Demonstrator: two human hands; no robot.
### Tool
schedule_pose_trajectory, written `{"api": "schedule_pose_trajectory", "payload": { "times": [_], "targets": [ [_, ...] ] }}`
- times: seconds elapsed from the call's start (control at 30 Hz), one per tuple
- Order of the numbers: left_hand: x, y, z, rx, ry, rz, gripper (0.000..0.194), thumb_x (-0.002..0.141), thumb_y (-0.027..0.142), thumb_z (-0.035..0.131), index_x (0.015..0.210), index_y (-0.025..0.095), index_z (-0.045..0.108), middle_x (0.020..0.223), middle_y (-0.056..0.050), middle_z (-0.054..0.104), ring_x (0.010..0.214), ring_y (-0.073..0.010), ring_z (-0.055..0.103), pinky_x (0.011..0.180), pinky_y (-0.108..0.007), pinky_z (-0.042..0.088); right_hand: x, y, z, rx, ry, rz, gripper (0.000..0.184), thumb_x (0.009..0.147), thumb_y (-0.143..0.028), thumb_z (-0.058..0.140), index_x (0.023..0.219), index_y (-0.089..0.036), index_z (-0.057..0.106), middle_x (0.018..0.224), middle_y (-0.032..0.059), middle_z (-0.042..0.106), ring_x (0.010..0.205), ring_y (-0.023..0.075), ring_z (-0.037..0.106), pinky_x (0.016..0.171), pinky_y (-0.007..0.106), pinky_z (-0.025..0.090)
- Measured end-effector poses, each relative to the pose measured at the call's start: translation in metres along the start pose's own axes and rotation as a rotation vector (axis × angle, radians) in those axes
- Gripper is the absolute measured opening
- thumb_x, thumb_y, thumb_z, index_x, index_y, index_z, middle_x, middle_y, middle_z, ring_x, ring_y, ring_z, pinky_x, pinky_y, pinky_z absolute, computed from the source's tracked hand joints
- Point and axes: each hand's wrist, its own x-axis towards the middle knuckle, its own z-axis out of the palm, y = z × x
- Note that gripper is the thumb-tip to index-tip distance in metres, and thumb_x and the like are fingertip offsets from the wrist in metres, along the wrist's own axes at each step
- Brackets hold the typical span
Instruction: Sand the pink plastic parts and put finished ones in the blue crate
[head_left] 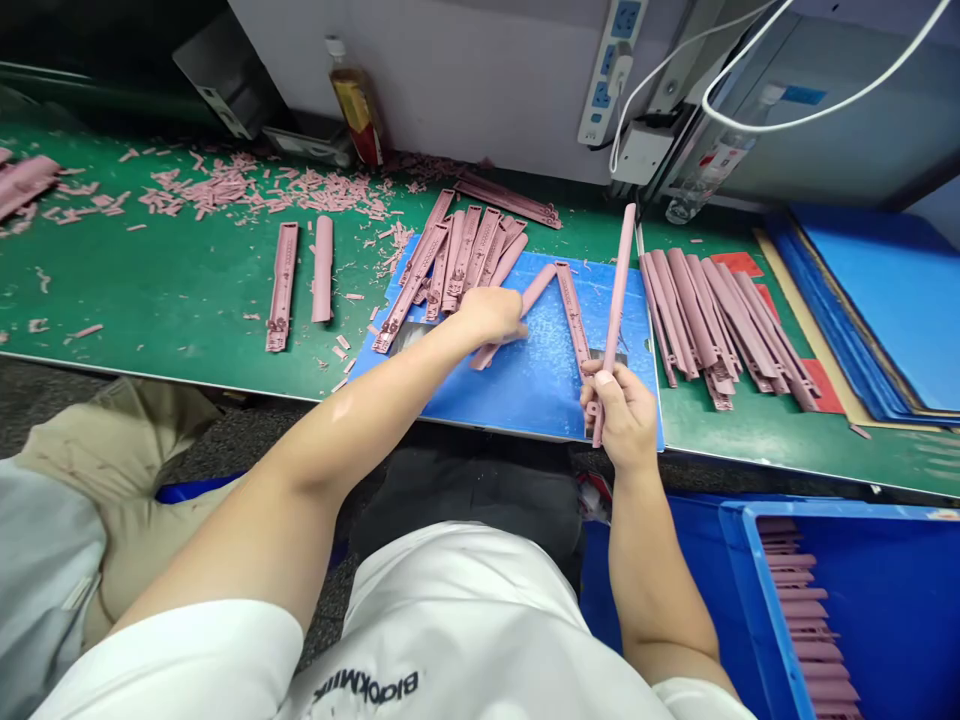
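My left hand (491, 315) is closed round a long pink plastic strip (538, 287) that slants over the blue board (540, 390). In my right hand (626, 415), a smooth pink plastic strip (621, 275) stands nearly upright, gripped near its lower end. A second strip (573, 315), its ribbed inner side showing, runs down behind the fingers of that hand; whether it is gripped too I cannot tell. Beyond my left hand, several pink strips (469, 250) lie heaped on the board, some with the hollow side up.
Right of the board lies a row of pink strips (690, 310), then stacked blue sheets (885, 300). Pink scraps (217, 190) litter the green table (150, 290). A blue crate (742, 560) holds more strips. A bottle (356, 105) stands behind; another person's leg (97, 440) is at left.
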Motion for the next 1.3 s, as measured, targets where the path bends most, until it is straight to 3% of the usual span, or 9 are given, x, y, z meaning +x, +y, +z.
{"api": "schedule_pose_trajectory", "payload": {
  "times": [0.1, 0.17, 0.27, 0.33, 0.43, 0.6, 0.8, 1.03, 1.3],
  "targets": [
    [-0.046, 0.003, -0.012, -0.142, 0.059, 0.000, 0.020, 0.082, 0.029, 0.083, 0.092, 0.022, 0.068, 0.077, -0.007, 0.068, 0.088, -0.0336, 0.077, 0.085, -0.042, 0.062, -0.006, 0.004, 0.016, -0.015, -0.040, -0.024, 0.058, 0.102, -0.080, 0.066, 0.119, -0.025, 0.070, 0.075, -0.0017, 0.062, 0.060, 0.0159, 0.055, 0.056, 0.030, 0.049],
    [-0.076, 0.012, -0.014, -0.529, 0.140, -0.026, 0.018, 0.099, 0.034, 0.067, 0.113, 0.022, 0.068, 0.077, -0.002, 0.064, 0.065, -0.0215, 0.065, 0.065, -0.032, 0.056, -0.010, 0.006, 0.034, -0.014, -0.065, -0.066, 0.058, 0.105, -0.081, 0.060, 0.121, -0.025, 0.069, 0.075, -0.0015, 0.061, 0.063, 0.0174, 0.059, 0.060, 0.032, 0.053],
    [-0.108, 0.032, -0.007, -1.143, 0.211, -0.153, 0.036, 0.116, 0.053, 0.045, 0.125, 0.023, 0.064, 0.071, 0.003, 0.051, 0.046, -0.0125, 0.040, 0.045, -0.025, 0.039, -0.014, 0.007, 0.065, -0.065, -0.116, -0.124, 0.058, 0.110, -0.081, 0.049, 0.124, -0.028, 0.066, 0.079, 0.0004, 0.063, 0.069, 0.0205, 0.065, 0.069, 0.035, 0.059],
    [-0.121, 0.043, 0.001, -1.342, 0.244, -0.218, 0.056, 0.116, 0.075, 0.040, 0.120, 0.024, 0.064, 0.068, 0.005, 0.045, 0.044, -0.0112, 0.033, 0.041, -0.024, 0.035, -0.015, 0.007, 0.080, -0.142, -0.138, -0.163, 0.056, 0.112, -0.079, 0.044, 0.125, -0.029, 0.064, 0.084, 0.0029, 0.067, 0.075, 0.0231, 0.068, 0.077, 0.039, 0.062],
    [-0.129, 0.050, 0.009, -1.347, 0.348, -0.259, 0.070, 0.112, 0.089, 0.042, 0.105, 0.023, 0.064, 0.069, 0.002, 0.048, 0.050, -0.0133, 0.045, 0.048, -0.027, 0.046, -0.017, 0.009, 0.090, -0.246, -0.153, -0.209, 0.053, 0.114, -0.074, 0.041, 0.132, -0.029, 0.064, 0.094, 0.0072, 0.075, 0.082, 0.0268, 0.073, 0.087, 0.043, 0.063],
    [-0.135, 0.046, 0.011, -1.190, 0.466, -0.200, 0.057, 0.123, 0.064, 0.041, 0.095, 0.021, 0.065, 0.099, -0.009, 0.074, 0.096, -0.0207, 0.076, 0.086, -0.033, 0.064, -0.023, 0.013, 0.089, -0.360, -0.196, -0.206, 0.055, 0.115, -0.071, 0.038, 0.142, -0.030, 0.063, 0.098, 0.0090, 0.076, 0.087, 0.0311, 0.075, 0.092, 0.047, 0.062],
    [-0.137, 0.046, 0.009, -1.445, 0.279, -0.250, 0.067, 0.109, 0.088, 0.053, 0.115, 0.022, 0.058, 0.096, -0.010, 0.080, 0.090, -0.0271, 0.086, 0.075, -0.033, 0.066, -0.026, 0.013, 0.090, -0.352, -0.197, -0.210, 0.053, 0.115, -0.069, 0.039, 0.136, -0.029, 0.067, 0.097, 0.0077, 0.076, 0.079, 0.0280, 0.071, 0.084, 0.045, 0.062],
    [-0.137, 0.043, 0.014, -1.448, 0.351, -0.209, 0.062, 0.111, 0.080, 0.059, 0.105, 0.019, 0.070, 0.089, -0.009, 0.079, 0.086, -0.0253, 0.084, 0.072, -0.032, 0.067, -0.024, 0.022, 0.098, -0.385, -0.201, -0.224, 0.060, 0.116, -0.071, 0.042, 0.147, -0.026, 0.066, 0.096, 0.0066, 0.077, 0.079, 0.0271, 0.074, 0.077, 0.040, 0.060],
    [-0.131, 0.034, 0.015, -1.459, 0.341, -0.153, 0.057, 0.107, 0.077, 0.071, 0.112, 0.020, 0.071, 0.091, -0.007, 0.080, 0.085, -0.0213, 0.083, 0.071, -0.027, 0.065, -0.022, 0.023, 0.101, -0.360, -0.195, -0.320, 0.053, 0.120, -0.065, 0.042, 0.127, -0.023, 0.073, 0.083, 0.0030, 0.075, 0.072, 0.0236, 0.072, 0.074, 0.037, 0.058]
  ]
}}
